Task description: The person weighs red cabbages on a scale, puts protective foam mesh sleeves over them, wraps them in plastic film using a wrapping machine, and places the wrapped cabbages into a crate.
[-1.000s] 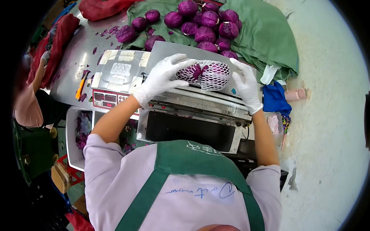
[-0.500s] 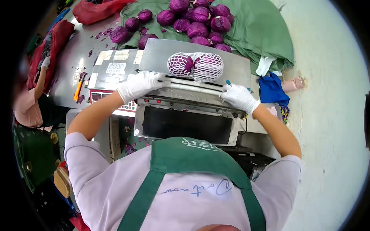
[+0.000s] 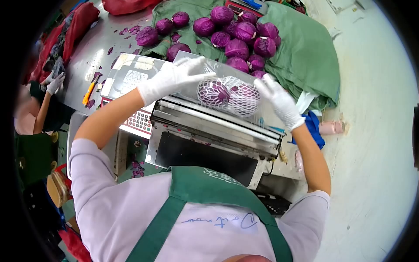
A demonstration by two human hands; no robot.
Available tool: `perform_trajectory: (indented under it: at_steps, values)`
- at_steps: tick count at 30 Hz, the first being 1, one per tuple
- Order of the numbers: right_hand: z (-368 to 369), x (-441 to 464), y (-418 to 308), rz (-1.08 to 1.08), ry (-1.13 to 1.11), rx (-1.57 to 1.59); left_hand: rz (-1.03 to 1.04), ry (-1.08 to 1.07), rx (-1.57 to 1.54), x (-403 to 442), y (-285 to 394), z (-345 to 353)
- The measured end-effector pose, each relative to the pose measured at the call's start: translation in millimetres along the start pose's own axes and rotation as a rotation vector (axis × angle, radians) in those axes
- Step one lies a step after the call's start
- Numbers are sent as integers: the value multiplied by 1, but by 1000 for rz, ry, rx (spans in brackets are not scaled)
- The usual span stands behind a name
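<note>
Two purple cabbages in white foam netting (image 3: pixel 228 96) lie on the metal top of a wrapping machine (image 3: pixel 209 162). Clear plastic film shows around them, with creases above the netting. On the left side, my left hand (image 3: pixel 172 80), in a white glove, is open, its fingers spread toward the cabbages at the film. My right hand (image 3: pixel 279 102), also gloved in white, reaches up along their right side with fingers stretched out. Whether either hand pinches the film's edge is unclear. A white roller bar (image 3: pixel 218 119) runs across the machine just below the cabbages.
Several bare purple cabbages (image 3: pixel 238 48) are heaped on a green cloth (image 3: pixel 305 56) behind the machine. A keypad (image 3: pixel 139 121) and an orange cutter (image 3: pixel 90 91) lie to the left. A co-worker's gloved hand (image 3: pixel 55 83) is at far left. Blue cloth (image 3: pixel 314 129) lies right.
Both hands have left the roller bar and moved forward to either side of the netted cabbages. Clear film now shows around the cabbages. The view has turned slightly.
</note>
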State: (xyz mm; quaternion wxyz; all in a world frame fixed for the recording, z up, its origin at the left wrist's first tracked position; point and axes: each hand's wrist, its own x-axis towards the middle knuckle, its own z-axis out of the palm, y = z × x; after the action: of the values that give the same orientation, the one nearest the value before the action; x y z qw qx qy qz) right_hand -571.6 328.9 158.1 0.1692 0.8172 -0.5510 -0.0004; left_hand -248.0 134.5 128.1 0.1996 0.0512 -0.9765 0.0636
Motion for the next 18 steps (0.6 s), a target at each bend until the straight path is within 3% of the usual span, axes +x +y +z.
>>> perform_trajectory:
  at_steps: [1,2,3,4,5,6,7,9,11,13,14,15,17,18]
  values:
    - [13,4,1,-96,-37,-17,-26,-49,-81,2,-1,20]
    - [63,-3,1,61,-18,522,34,40,-111,7,-1,33]
    - [78,-4,-4,160,-4,778,-48,-92,-277,13,7,37]
    - [94,-4,-9,258,36,1035,-66,-20,-462,10,9,49]
    - [73,-3,-24,295,83,1010,-79,54,-646,8,11,58]
    - [51,3,-32,412,38,1098,-303,-96,-777,10,17,58]
    - [36,6,-40,452,74,1136,-367,-59,-936,14,22,57]
    - [42,0,-45,483,196,1524,-372,-3,-1151,15,25,54]
    - [37,-14,-33,567,25,1507,-328,55,-1281,13,26,69]
    - [19,-15,-23,709,-239,1802,-821,-526,-1448,19,22,56]
    - [1,-17,-27,735,-380,1958,-1083,-532,-1873,28,30,21]
    - [20,-28,-23,826,-516,2152,-1049,-584,-2012,25,27,30]
    - [38,-35,-26,1036,-611,2236,-784,-464,-2152,18,26,64]
    - [38,-33,-19,1028,-611,2234,-693,-418,-2192,19,22,70]
